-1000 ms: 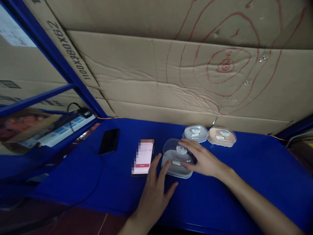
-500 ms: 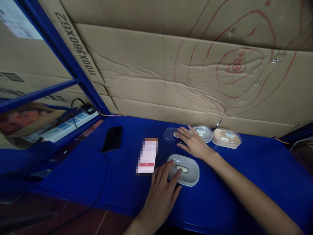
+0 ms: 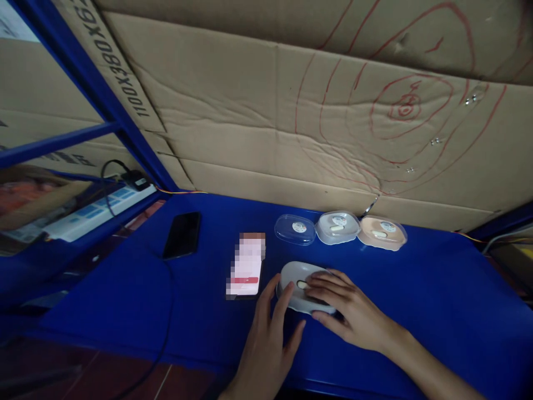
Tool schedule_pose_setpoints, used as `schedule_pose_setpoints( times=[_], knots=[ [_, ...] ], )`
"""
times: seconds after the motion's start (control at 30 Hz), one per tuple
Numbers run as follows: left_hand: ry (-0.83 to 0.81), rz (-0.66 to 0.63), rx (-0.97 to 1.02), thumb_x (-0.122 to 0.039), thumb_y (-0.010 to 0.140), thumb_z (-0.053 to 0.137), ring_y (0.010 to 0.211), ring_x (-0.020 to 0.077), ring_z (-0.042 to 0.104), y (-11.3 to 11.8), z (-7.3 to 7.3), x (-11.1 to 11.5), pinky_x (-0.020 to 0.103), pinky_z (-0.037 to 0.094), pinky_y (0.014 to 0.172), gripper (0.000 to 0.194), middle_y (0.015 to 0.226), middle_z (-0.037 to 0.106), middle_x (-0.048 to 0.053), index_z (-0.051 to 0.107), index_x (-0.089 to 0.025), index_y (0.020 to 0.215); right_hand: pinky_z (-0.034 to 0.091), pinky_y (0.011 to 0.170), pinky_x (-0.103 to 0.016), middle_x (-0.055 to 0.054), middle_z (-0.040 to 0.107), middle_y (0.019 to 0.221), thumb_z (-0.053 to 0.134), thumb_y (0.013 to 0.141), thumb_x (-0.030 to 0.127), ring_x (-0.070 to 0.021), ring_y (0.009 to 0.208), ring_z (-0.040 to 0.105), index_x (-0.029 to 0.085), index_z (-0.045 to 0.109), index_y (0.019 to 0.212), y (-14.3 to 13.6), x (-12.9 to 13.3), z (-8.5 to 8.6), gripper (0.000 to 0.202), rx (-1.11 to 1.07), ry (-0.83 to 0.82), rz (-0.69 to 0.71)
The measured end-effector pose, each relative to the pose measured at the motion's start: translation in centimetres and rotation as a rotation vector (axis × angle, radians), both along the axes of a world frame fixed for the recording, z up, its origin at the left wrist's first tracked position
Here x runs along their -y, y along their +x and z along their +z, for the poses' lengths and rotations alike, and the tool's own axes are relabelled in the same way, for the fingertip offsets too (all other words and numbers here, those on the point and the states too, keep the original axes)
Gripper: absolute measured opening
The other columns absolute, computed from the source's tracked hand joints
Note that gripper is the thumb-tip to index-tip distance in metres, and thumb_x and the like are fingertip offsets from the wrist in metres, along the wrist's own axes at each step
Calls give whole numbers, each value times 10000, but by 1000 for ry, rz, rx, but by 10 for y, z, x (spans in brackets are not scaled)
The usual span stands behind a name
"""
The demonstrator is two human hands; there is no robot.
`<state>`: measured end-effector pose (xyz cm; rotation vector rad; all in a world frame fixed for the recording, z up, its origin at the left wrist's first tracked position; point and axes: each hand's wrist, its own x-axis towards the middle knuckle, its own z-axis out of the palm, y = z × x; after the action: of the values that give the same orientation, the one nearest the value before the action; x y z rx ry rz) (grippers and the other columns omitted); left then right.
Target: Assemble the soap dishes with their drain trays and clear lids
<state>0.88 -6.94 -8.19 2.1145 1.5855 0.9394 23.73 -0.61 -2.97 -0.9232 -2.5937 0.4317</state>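
A grey soap dish (image 3: 310,303) with a cream oval piece (image 3: 302,284) in its middle lies on the blue table. My left hand (image 3: 270,328) is at its left end, fingers spread, the fingertips at the rim. From the right, my right hand (image 3: 350,308) reaches over the dish. Its fingers lie stretched across the inside and cover the right part, while the thumb is by the near rim. Behind stand a clear lid (image 3: 291,230) with a round sticker, a lidded grey dish (image 3: 337,229) and a lidded peach dish (image 3: 382,233).
A phone with a lit screen (image 3: 247,264) lies left of the grey dish, and a dark phone (image 3: 182,235) farther left. A power strip (image 3: 100,214) with a plugged-in black adapter is beside the table. A cardboard panel (image 3: 233,111) rises behind.
My right hand has moved from the clear lid at the back to the grey dish in front, uncovering the lid. My left hand has shifted slightly toward the dish's left end.
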Motion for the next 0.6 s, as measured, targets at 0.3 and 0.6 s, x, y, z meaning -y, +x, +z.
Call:
schedule_pose_setpoints(
  times=[0.3,0.6],
  knots=[
    [59,39,-35,-248,970,611,1508,351,402,7,-12,26,528,545,1094,714,1689,258,185,259,-309,1589,447,1166,-475,-71,694,1337,539,1052,299,-230,1308,605,236,556,1432,6,1,6,386,-71,-5,52],
    [172,-110,-225,-205,928,632,1470,401,444,-5,-15,35,594,551,1045,316,1627,402,201,621,-270,1237,333,1210,-564,-54,712,1338,526,1064,335,-244,1344,584,259,609,1392,-2,-46,-2,347,-37,195,-54]
  ],
)
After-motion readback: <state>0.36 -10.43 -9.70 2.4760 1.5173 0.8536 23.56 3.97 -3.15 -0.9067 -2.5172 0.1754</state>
